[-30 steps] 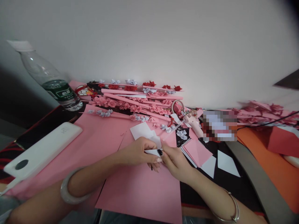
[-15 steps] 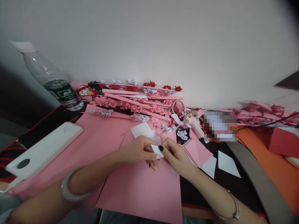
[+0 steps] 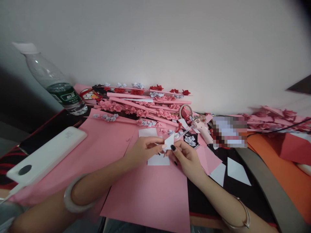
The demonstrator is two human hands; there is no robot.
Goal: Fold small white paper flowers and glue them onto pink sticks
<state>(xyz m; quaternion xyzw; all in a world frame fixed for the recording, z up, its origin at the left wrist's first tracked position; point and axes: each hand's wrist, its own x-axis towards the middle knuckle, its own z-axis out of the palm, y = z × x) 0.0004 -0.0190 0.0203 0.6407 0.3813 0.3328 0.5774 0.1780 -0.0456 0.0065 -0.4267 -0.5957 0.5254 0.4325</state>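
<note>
Between my two hands is a small folded piece of white paper (image 3: 169, 142), its pointed corner facing up. My left hand (image 3: 148, 150) pinches its left edge between thumb and fingers. On the opposite side, the thumb and fingers of my right hand (image 3: 187, 155) grip its lower right corner. Below and behind them, white paper squares (image 3: 147, 132) lie on a large pink sheet (image 3: 148, 194). Just right of my right hand is a stack of pink paper squares (image 3: 209, 159), with white paper (image 3: 219, 174) partly under it.
Pink paper stems with paper flowers (image 3: 136, 110) lie along the wall. A glue gun (image 3: 203, 129) and a tape roll (image 3: 185, 111) rest among them. A water bottle (image 3: 62, 92) and a white power bank (image 3: 47, 155) stand left; orange paper (image 3: 284, 174) lies right.
Both hands have risen slightly and turned the white paper, which now points upward as a folded triangle. More of the white squares beneath shows.
</note>
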